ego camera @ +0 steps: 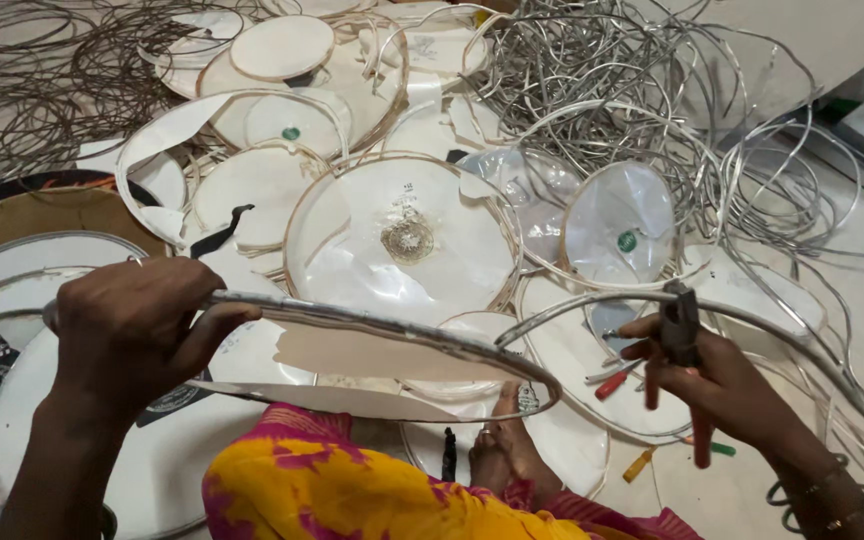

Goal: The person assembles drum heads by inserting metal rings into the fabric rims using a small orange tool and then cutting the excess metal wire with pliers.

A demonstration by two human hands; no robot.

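Observation:
My left hand grips the near-left rim of a round drum head with a metal hoop, held flat above my lap. My right hand holds red-handled pliers, whose dark jaws bite a grey metal strip that curves off to the right. Bangles sit on my right wrist. My bare foot rests on the floor under the hoop, beside my yellow and pink clothing.
Many round white and clear drum skins lie piled ahead. A tangle of silver metal strips fills the upper right, thin dark wire rings the upper left. Small red, green and yellow-handled tools lie on the floor.

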